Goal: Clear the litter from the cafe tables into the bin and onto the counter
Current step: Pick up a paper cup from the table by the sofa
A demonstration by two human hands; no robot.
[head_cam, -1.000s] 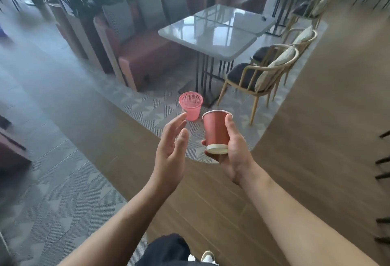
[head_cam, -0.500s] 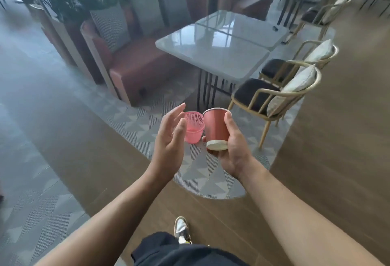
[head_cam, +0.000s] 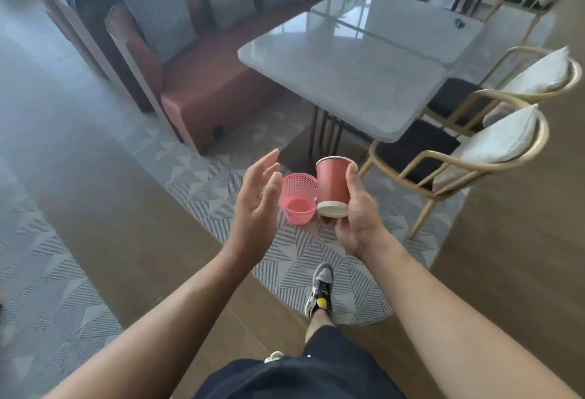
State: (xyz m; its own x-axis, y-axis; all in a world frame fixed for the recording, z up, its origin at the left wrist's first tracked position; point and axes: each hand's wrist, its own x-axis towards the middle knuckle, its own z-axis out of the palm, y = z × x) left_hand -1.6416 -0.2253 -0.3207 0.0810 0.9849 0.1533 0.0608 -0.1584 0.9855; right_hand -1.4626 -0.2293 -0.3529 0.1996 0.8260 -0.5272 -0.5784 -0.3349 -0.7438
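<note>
A person's right hand [head_cam: 356, 218] grips a red paper cup [head_cam: 332, 185], fingers and thumb wrapped round its sides, the cup tilted with its pale base toward the camera and its rim pointing away. The left hand [head_cam: 256, 208] hovers just left of the cup, palm turned inward, fingers loose and spread, holding nothing. Between and beyond the two hands, a pink mesh bin [head_cam: 297, 197] stands on the patterned grey floor [head_cam: 221, 177], its mouth partly hidden behind the cup. Farther off, a grey stone-topped table [head_cam: 342, 78] stands on dark legs, with a brown bench [head_cam: 205, 88] and grey cushions to its left and two gold-framed chairs [head_cam: 459, 151] to its right. Near the bottom, one grey sneaker [head_cam: 321, 287] steps on the patterned floor.
</note>
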